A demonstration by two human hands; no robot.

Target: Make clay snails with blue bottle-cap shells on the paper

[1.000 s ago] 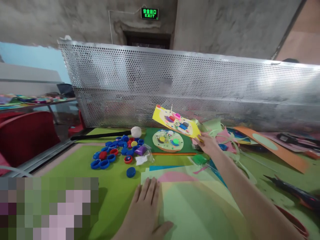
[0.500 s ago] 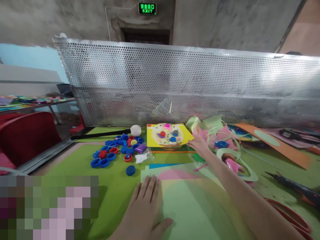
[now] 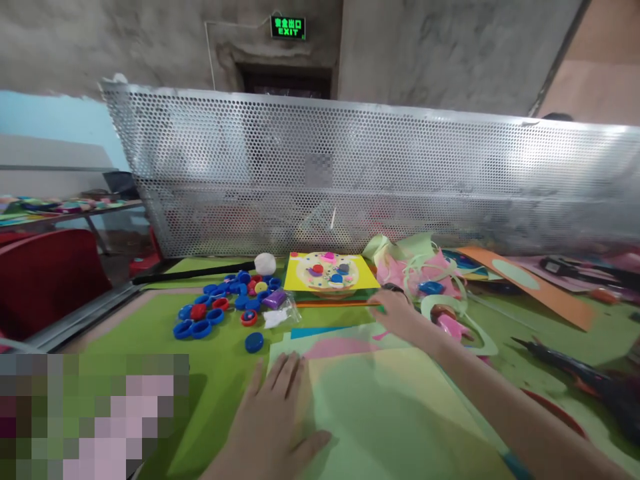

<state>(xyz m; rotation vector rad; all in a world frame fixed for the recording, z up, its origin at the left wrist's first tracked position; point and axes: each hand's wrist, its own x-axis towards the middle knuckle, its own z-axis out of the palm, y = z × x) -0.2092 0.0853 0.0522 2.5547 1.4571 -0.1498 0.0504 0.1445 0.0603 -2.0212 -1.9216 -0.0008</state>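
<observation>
My left hand (image 3: 273,417) lies flat with fingers spread on the left edge of a stack of coloured paper sheets (image 3: 390,413) in front of me. My right hand (image 3: 395,313) reaches forward over the far end of the sheets, just short of a yellow card with a round collage of small coloured pieces (image 3: 330,272). That card lies flat on top of a dark green sheet, apart from the hand. The right fingers are hard to make out and nothing shows in them.
A cluster of blue and red bottle caps (image 3: 225,308) lies left of the card, with a white ball (image 3: 265,263) and a black stick behind. Paper scraps (image 3: 430,273), an orange sheet (image 3: 540,287) and a glue gun (image 3: 575,370) lie right. A perforated metal panel (image 3: 350,173) closes the back.
The right hand carried the yellow collage card from the air down onto the other collage on the green sheet, let go, and has drawn back toward me. The left hand stayed put.
</observation>
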